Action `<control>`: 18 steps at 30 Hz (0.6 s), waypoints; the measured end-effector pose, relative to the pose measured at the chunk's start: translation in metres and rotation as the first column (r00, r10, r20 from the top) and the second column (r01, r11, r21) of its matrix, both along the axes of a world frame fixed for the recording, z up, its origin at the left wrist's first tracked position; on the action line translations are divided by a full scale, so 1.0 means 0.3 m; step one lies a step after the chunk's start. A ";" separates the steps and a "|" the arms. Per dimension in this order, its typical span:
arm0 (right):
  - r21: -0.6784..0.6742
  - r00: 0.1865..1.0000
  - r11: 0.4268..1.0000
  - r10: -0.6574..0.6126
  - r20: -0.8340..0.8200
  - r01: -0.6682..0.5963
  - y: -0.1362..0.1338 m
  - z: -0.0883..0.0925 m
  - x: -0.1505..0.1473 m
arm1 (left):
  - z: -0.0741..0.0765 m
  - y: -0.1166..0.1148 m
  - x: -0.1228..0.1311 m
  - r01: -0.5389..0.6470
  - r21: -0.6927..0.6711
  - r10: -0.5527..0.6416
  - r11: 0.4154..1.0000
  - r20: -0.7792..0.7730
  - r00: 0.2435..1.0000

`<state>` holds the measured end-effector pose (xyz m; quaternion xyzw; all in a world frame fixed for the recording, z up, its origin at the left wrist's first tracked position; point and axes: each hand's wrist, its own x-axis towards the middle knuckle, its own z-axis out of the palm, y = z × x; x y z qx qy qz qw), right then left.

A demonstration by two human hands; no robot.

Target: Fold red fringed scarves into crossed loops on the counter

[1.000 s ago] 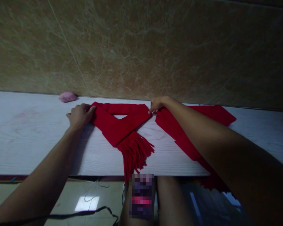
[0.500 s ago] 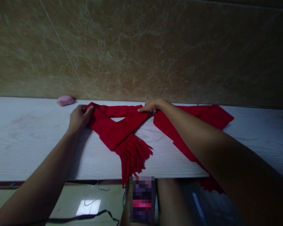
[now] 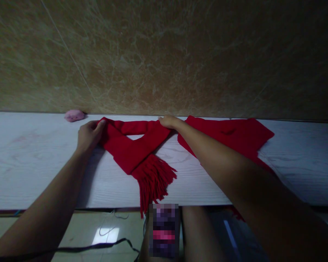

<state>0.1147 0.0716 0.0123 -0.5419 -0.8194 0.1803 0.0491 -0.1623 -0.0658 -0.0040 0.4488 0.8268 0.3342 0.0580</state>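
Observation:
A red fringed scarf (image 3: 131,154) lies on the white table, folded into a triangular loop with its two ends crossing at the front. Its fringe hangs over the near edge. My left hand (image 3: 90,133) pinches the loop's left corner between thumb and fingers. At the loop's right corner my right hand (image 3: 168,122) grips the cloth, its fingers partly hidden. A second red scarf (image 3: 221,129) rests to the right, in a similar folded shape; my right forearm passes over it and hides part of it.
A small pink plush toy (image 3: 74,115) sits at the back left against the brown marbled wall (image 3: 153,58). The white wood-grain table (image 3: 38,163) is narrow. Below its near edge are my legs, a pixelated patch, a dark cable (image 3: 98,246) and a tiled floor.
My right hand has shifted slightly left and up along the scarf's right corner, its forearm moving with it. My left hand still holds the left corner. The view has moved a little.

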 end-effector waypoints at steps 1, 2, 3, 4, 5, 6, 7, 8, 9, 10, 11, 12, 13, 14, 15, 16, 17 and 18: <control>-0.008 1.000 1.000 -0.024 -0.004 0.024 -0.002 -0.008 -0.007 | -0.001 0.000 -0.001 -0.005 0.006 0.005 1.000 0.005 1.000; -0.016 0.999 0.999 -0.050 -0.008 0.049 -0.005 -0.015 -0.012 | -0.003 0.001 -0.002 -0.014 0.013 0.014 1.000 0.005 1.000; -0.024 0.997 0.997 -0.072 -0.012 0.072 -0.010 -0.020 -0.016 | -0.005 0.002 -0.004 -0.025 0.024 0.025 0.999 -0.001 1.000; -0.029 0.996 0.996 -0.090 -0.017 0.089 -0.015 -0.024 -0.019 | -0.007 0.003 -0.006 -0.035 0.035 0.036 0.999 -0.013 0.999; -0.032 0.994 0.994 -0.104 -0.024 0.103 -0.021 -0.026 -0.021 | -0.008 0.003 -0.007 -0.046 0.044 0.047 0.998 -0.028 0.998; -0.035 0.993 0.993 -0.117 -0.035 0.115 -0.028 -0.029 -0.023 | -0.007 0.003 -0.007 -0.056 0.050 0.058 0.997 -0.042 0.997; -0.035 0.990 0.991 -0.129 -0.049 0.127 -0.035 -0.030 -0.025 | -0.006 0.002 -0.006 -0.064 0.051 0.066 0.997 -0.052 0.996; -0.033 0.988 0.990 -0.140 -0.065 0.138 -0.041 -0.032 -0.026 | -0.003 0.000 -0.004 -0.070 0.049 0.073 0.996 -0.056 0.996; -0.028 0.985 0.989 -0.148 -0.083 0.146 -0.047 -0.033 -0.028 | 0.001 -0.002 -0.002 -0.073 0.048 0.075 0.996 -0.053 0.996; -0.018 0.983 0.988 -0.153 -0.101 0.152 -0.054 -0.034 -0.029 | 0.004 -0.005 0.001 -0.072 0.047 0.074 0.996 -0.043 0.996; -0.003 0.981 0.988 -0.153 -0.119 0.153 -0.059 -0.034 -0.030 | 0.008 -0.007 0.004 -0.069 0.046 0.071 0.997 -0.031 0.997; 0.017 0.980 0.988 -0.147 -0.135 0.150 -0.065 -0.035 -0.030 | 0.010 -0.009 0.006 -0.066 0.047 0.067 0.997 -0.021 0.998; 0.042 0.978 0.988 -0.140 -0.153 0.147 -0.071 -0.035 -0.030 | 0.012 -0.011 0.008 -0.066 0.047 0.067 0.997 -0.014 0.998; 0.068 0.976 0.987 -0.132 -0.172 0.145 -0.076 -0.036 -0.030 | 0.012 -0.012 0.009 -0.070 0.049 0.071 0.996 -0.013 0.997; 0.094 0.973 0.985 -0.126 -0.193 0.146 -0.082 -0.035 -0.030 | 0.011 -0.012 0.009 -0.074 0.052 0.075 0.996 -0.021 0.997; 0.120 0.969 0.982 -0.121 -0.214 0.149 -0.088 -0.034 -0.030 | 0.009 -0.012 0.009 -0.074 0.059 0.076 0.996 -0.040 0.996; 0.144 0.964 0.978 -0.115 -0.238 0.152 -0.096 -0.032 -0.031 | 0.007 -0.012 0.008 -0.069 0.073 0.074 0.995 -0.062 0.995; 0.163 0.959 0.974 -0.109 -0.262 0.156 -0.106 -0.029 -0.032 | 0.006 -0.012 0.006 -0.064 0.093 0.071 0.994 -0.080 0.994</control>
